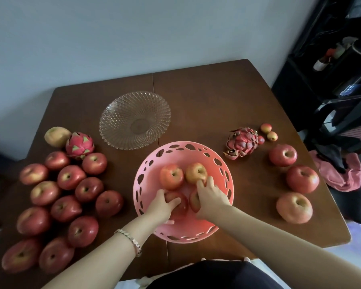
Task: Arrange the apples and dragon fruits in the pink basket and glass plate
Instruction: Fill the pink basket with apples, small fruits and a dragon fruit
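Note:
The pink basket (221, 163) stands at the middle front of the brown table (206, 97). Inside it are two apples at the back, one red (171, 176) and one yellowish (196, 172). My left hand (161, 207) grips a dark red apple (180, 203) in the basket's near part. My right hand (212, 197) rests over another apple (194, 200) beside it. The empty glass plate (134, 119) lies behind the basket. One dragon fruit (79, 144) sits at the left, another (241, 142) at the right.
Several red apples (71, 190) lie in a cluster on the left of the table, and three (302, 178) on the right. A yellowish fruit (56, 136) and small fruits (266, 128) sit near the dragon fruits. A pink cloth (340, 174) and dark shelving (331, 59) are beyond the right edge.

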The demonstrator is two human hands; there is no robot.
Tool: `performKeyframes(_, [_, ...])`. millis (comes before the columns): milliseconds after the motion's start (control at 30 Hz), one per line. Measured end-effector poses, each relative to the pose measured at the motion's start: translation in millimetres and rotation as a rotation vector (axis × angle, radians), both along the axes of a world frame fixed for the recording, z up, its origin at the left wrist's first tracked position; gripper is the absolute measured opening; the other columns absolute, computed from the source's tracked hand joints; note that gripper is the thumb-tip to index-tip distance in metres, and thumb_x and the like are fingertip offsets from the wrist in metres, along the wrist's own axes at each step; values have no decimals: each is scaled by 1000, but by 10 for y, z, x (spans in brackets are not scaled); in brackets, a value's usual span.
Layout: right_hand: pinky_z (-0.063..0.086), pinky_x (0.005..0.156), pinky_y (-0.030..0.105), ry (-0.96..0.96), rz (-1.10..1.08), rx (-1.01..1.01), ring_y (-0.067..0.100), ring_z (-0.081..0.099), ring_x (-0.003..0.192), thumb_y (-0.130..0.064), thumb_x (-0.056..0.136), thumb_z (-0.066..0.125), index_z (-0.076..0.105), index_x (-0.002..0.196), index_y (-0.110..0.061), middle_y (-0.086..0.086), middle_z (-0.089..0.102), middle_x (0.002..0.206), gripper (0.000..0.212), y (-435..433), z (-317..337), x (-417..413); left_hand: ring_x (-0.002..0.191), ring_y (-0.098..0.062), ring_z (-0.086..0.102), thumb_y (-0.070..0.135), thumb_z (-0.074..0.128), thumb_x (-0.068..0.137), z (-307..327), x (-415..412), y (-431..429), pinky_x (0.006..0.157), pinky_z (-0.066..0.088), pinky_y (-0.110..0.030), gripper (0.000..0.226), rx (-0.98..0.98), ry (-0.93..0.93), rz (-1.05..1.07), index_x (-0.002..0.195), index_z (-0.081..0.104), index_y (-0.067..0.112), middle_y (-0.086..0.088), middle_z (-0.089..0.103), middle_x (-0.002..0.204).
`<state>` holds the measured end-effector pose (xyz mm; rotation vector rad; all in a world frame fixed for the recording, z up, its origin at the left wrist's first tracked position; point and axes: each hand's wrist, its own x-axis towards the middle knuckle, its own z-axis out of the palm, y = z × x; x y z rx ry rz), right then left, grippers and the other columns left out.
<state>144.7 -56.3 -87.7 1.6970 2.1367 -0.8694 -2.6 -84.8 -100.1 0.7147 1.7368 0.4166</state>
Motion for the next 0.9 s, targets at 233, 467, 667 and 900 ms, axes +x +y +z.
performKeyframes(233, [44, 92, 39, 82, -51, -53, 33, 47, 119, -35, 66, 81, 30, 130, -7, 12, 39, 131, 86, 41, -57, -20, 108, -30, 47, 27, 48, 96, -39, -1, -30, 80, 57, -41, 47, 31, 202, -113, 138, 33, 15, -12, 29, 136])
performKeyframes(467, [44, 79, 36, 129, -314, 30, 35, 56, 109, -38, 83, 55, 27, 138, -11, 17, 55, 121, 67, 592, 137, 51, 129, -27, 44, 15, 46, 92, 19, -21, -29, 98, 35, -28, 71, 119, 316, -208, 150, 5, 23, -8, 36, 148])
performKeyframes(667, [38, 67, 32, 236, -497, -39, 35, 61, 98, -33, 86, 54, 16, 140, -5, 13, 58, 93, 71, 639, -24, -173, 131, -20, 35, 4, 40, 88, 48, 12, 18, 92, 27, -19, 81, 193, 227, -200, 148, -2, 37, -3, 23, 152])
performKeyframes(900, [46, 82, 37, 265, -358, 115, 41, 51, 112, -29, 80, 64, 29, 139, -15, 18, 38, 132, 70, 428, -205, -211, 142, -11, 21, -1, 45, 86, 25, -37, -6, 110, 18, -21, 82, 256, 183, -169, 149, 6, 32, 7, 21, 156])
